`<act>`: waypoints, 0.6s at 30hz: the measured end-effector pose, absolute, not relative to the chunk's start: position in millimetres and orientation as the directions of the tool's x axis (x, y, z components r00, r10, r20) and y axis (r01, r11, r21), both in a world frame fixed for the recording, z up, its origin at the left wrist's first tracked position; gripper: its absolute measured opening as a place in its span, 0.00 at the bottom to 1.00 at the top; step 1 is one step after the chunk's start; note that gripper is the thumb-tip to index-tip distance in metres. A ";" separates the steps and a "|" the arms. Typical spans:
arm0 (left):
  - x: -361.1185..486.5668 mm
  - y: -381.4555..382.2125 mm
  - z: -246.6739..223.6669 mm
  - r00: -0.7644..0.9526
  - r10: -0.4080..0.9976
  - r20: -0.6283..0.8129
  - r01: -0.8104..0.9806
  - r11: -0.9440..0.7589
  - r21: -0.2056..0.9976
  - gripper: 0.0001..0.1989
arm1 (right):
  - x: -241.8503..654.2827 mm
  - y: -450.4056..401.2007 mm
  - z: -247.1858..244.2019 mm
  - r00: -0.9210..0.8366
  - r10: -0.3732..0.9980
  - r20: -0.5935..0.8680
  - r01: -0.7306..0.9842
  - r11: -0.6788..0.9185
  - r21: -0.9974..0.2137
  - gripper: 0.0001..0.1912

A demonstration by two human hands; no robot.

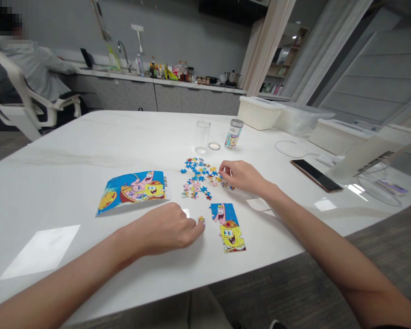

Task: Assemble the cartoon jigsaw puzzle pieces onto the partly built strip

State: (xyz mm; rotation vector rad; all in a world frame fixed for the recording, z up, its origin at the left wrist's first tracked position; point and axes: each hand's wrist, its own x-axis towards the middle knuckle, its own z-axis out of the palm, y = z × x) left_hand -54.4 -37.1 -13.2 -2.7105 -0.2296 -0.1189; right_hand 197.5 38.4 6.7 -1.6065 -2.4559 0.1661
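Observation:
My left hand (pixel 173 227) is closed, fingertips pinching a small puzzle piece (pixel 201 221) just left of the joined puzzle section (pixel 230 230), which shows a yellow and a pink cartoon figure. Beyond it lies a pile of loose pieces (pixel 199 172), mostly blue, pink and yellow. My right hand (pixel 238 176) rests at the right edge of this pile with its fingers curled; what its fingertips touch, if anything, is hidden. A curved picture sheet (pixel 137 189) with the same cartoon figures lies beyond my left forearm.
Behind the pile stand an open clear jar (pixel 202 137), a metal ring lid (pixel 214 146) and a printed can (pixel 233 135). A phone (pixel 315 175), cables and plastic boxes (pixel 260 113) are on the right. A person (pixel 41 68) sits at the far left.

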 end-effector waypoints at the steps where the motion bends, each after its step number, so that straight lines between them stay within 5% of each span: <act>1: -55.0 -36.0 -12.6 0.981 0.161 0.108 0.192 -0.895 -0.403 0.12 | 198.6 39.2 6.6 -0.364 0.925 0.112 0.908 0.379 -0.180 0.10; 11: -57.5 -34.0 -6.4 0.955 0.293 0.032 0.277 -0.853 -0.443 0.12 | 213.7 48.3 5.9 -0.127 0.991 0.036 0.992 0.126 0.020 0.16; 18: -57.1 -32.0 -5.8 0.946 0.324 0.023 0.299 -0.842 -0.450 0.15 | 213.0 45.2 8.1 -0.173 0.981 -0.083 0.985 0.173 -0.012 0.16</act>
